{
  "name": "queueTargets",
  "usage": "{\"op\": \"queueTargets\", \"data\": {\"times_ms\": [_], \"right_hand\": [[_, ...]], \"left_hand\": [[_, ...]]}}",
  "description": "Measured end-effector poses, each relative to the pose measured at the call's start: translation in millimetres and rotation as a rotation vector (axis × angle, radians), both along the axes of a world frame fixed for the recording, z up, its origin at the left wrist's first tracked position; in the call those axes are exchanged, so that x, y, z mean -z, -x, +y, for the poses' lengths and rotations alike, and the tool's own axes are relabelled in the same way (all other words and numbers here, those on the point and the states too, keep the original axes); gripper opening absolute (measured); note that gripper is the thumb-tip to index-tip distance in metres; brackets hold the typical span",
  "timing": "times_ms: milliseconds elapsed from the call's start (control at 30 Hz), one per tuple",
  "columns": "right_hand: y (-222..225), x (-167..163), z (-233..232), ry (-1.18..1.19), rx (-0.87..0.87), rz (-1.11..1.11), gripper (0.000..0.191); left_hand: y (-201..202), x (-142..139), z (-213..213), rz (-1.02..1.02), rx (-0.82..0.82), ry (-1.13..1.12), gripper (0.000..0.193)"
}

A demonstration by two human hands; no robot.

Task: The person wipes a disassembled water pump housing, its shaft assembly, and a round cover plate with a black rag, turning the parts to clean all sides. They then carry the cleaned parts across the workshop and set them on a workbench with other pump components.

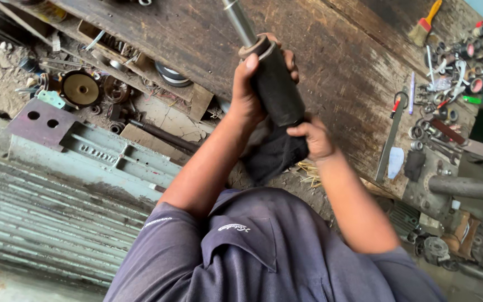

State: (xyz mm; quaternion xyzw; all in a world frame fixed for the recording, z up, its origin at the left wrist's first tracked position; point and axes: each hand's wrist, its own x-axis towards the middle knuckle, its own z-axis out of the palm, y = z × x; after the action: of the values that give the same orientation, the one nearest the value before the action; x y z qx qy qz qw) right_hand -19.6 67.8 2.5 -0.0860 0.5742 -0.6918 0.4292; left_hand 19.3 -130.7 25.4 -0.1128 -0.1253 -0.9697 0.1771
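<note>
Gripping hard, the left hand (250, 92) is wrapped right around the upper part of a black cylindrical shock absorber body (276, 84), thumb up along its side and fingers curled out of sight behind it, closed tight on the tube. A shiny metal rod (239, 21) sticks out of the cylinder's brownish top collar and runs off the upper edge of the view. Lower down, the right hand (315, 138) is clenched on a dark cloth (275, 156) bunched around the cylinder's bottom end, fingers folded in with no gap showing. The whole part is held in the air, tilted, in front of the person's chest and above a worn wooden workbench (336, 72). Off to the right on that bench lie a paintbrush (425, 25), a long metal ruler (391, 137) and a scatter of rings and small parts (454, 61), well apart from both hands.
</note>
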Motion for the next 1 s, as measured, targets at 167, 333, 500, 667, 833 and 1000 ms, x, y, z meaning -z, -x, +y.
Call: {"op": "queueTargets", "data": {"times_ms": [167,333,500,667,833,1000], "right_hand": [[-15.2,4.3,-10.0,-0.1,-0.048,0.428,0.039],[-19.3,-10.4,-21.8,-0.987,-0.05,1.374,0.038],[5.1,1.8,-27.6,-0.021,-0.18,0.319,0.045],[10.0,27.6,-6.9,0.159,-0.225,-0.147,0.051],[11.4,26.8,46.4,0.019,-0.338,0.11,0.038],[5.2,-8.5,55.6,-0.016,0.038,0.498,0.027]], "left_hand": [[-3.6,-4.2,0.0,-0.197,-0.212,0.109,0.055],[3.2,-1.7,-1.7,-0.407,-0.354,-0.014,0.049],[-5.1,4.5,-18.8,-0.178,-0.128,-0.003,0.055],[-5.0,1.6,-28.3,-0.143,-0.072,0.057,0.06],[-3.0,-0.1,-35.9,-0.16,-0.03,-0.068,0.063],[-3.6,-1.0,-44.5,-0.173,-0.065,-0.169,0.064]]}}
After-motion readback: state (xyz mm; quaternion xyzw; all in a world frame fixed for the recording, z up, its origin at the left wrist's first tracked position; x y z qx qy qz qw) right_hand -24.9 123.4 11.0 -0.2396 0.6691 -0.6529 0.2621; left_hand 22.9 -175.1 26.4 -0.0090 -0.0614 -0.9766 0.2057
